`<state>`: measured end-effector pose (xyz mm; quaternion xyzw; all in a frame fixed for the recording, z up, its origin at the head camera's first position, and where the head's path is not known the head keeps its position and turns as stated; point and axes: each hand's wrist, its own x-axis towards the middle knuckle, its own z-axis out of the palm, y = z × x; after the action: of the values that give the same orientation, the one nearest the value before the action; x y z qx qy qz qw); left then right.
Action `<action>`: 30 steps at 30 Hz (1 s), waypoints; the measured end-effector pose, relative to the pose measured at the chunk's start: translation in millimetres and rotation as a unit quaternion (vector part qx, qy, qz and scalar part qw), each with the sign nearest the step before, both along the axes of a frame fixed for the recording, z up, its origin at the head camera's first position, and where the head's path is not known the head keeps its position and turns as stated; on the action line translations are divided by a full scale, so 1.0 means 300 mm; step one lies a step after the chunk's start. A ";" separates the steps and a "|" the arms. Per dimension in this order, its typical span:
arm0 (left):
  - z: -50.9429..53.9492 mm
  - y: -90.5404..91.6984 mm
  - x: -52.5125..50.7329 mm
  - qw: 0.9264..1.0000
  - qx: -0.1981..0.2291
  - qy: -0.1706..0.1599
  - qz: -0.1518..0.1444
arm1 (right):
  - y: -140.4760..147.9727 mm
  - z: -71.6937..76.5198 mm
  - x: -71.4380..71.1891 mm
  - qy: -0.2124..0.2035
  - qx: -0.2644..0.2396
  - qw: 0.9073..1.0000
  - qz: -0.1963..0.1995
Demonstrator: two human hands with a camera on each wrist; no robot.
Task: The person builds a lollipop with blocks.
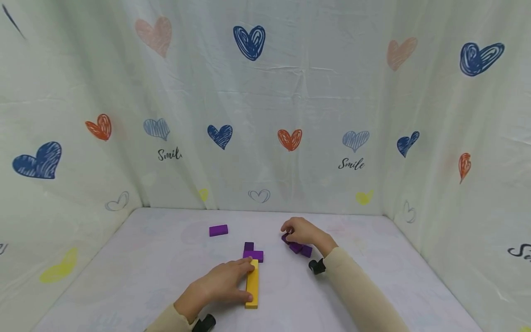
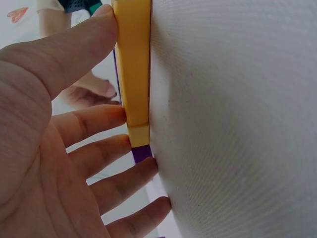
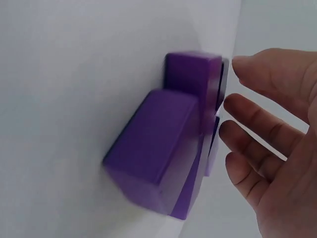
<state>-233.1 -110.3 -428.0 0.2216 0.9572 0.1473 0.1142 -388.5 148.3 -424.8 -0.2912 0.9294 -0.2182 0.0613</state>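
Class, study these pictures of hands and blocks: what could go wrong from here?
1. The left hand touches the yellow bar along one side, so a push might skew it.
2. The bar's far end lies close to the purple pair; sliding it forward could knock them.
3. The right hand is at a tightly bunched purple cluster; picking one could scatter others.
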 end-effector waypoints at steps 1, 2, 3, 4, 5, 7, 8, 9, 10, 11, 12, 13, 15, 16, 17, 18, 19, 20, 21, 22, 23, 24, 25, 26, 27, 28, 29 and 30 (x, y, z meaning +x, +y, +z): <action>0.001 -0.001 0.001 1.000 0.000 0.000 0.001 | 0.008 -0.003 -0.001 -0.001 0.003 1.000 -0.001; 0.002 -0.001 0.002 1.000 0.000 0.001 0.001 | 0.014 -0.005 0.000 -0.003 0.004 1.000 -0.001; 0.002 -0.001 0.002 1.000 0.000 0.002 0.000 | 0.019 -0.008 0.000 -0.004 0.005 1.000 -0.002; 0.002 -0.002 0.003 1.000 0.001 0.001 0.001 | 0.022 -0.009 0.001 -0.005 0.006 1.000 -0.003; 0.001 -0.002 0.003 1.000 0.001 0.002 0.000 | 0.024 -0.012 0.001 -0.004 0.006 1.000 -0.003; -0.001 -0.002 0.003 1.000 0.001 0.002 0.000 | 0.025 -0.016 0.003 -0.002 0.004 1.000 -0.004; -0.002 -0.002 0.003 1.000 0.001 0.003 -0.001 | 0.024 -0.019 0.003 0.001 0.004 1.000 -0.003; -0.003 -0.001 0.002 1.000 0.000 0.003 -0.001 | 0.021 -0.023 0.003 0.004 0.004 1.000 -0.001; -0.004 -0.001 0.001 1.000 -0.001 0.004 -0.001 | 0.017 -0.025 0.003 0.006 0.003 1.000 0.002; -0.006 -0.001 0.000 1.000 -0.002 0.004 -0.001 | 0.010 -0.027 0.004 0.008 0.001 1.000 0.003; -0.006 0.000 0.000 1.000 -0.002 0.004 -0.001 | 0.003 -0.029 0.006 0.008 0.000 1.000 0.004; -0.007 0.000 -0.001 1.000 -0.003 0.005 -0.001 | -0.006 -0.030 0.007 0.008 0.001 1.000 0.004; -0.007 0.000 -0.002 1.000 -0.004 0.004 0.001 | -0.028 -0.033 0.011 0.004 0.000 1.000 0.000; -0.007 -0.001 -0.002 1.000 -0.004 0.003 0.002 | -0.040 -0.032 0.014 0.001 0.000 1.000 -0.003; -0.006 -0.001 -0.002 1.000 -0.003 0.003 0.002 | -0.053 -0.033 0.016 0.001 0.003 1.000 -0.007; -0.005 -0.002 -0.001 1.000 -0.003 0.003 0.003 | -0.066 -0.033 0.019 0.000 0.005 1.000 -0.010; -0.004 -0.002 -0.001 1.000 -0.003 0.004 0.003 | -0.080 -0.033 0.022 0.001 0.006 1.000 -0.010; -0.003 -0.003 0.000 1.000 -0.003 0.004 0.003 | -0.094 -0.033 0.024 0.003 0.005 1.000 -0.007; -0.003 -0.004 0.000 1.000 -0.002 0.005 0.002 | -0.108 -0.032 0.027 0.003 0.003 1.000 -0.003; -0.003 -0.004 0.001 1.000 -0.001 0.007 0.000 | -0.122 -0.031 0.031 0.006 0.003 1.000 0.002; -0.003 -0.005 0.001 1.000 0.000 0.008 -0.001 | -0.134 -0.031 0.035 0.007 0.004 1.000 0.007; -0.003 -0.006 0.002 1.000 0.001 0.008 -0.002 | -0.145 -0.029 0.039 0.007 0.001 1.000 0.013; -0.003 -0.006 0.003 1.000 0.001 0.009 -0.003 | -0.155 -0.029 0.043 0.008 0.002 1.000 0.017; -0.004 -0.007 0.003 1.000 0.002 0.010 -0.005 | -0.165 -0.027 0.047 0.008 0.002 1.000 0.022; -0.004 -0.007 0.003 1.000 0.003 0.010 -0.006 | -0.173 -0.026 0.051 0.007 0.003 1.000 0.024; -0.004 -0.007 0.003 1.000 0.004 0.010 -0.007 | -0.180 -0.025 0.055 0.006 0.003 1.000 0.026; -0.004 -0.007 0.004 1.000 0.004 0.009 -0.007 | -0.187 -0.024 0.059 0.004 0.002 1.000 0.027; -0.004 -0.006 0.004 1.000 0.004 0.009 -0.008 | -0.193 -0.023 0.062 0.004 0.001 1.000 0.029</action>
<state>-232.0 -112.2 -429.1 0.2313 0.9557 0.1481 0.1055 -370.0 90.6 -431.8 -0.3186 0.9212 -0.2140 0.0637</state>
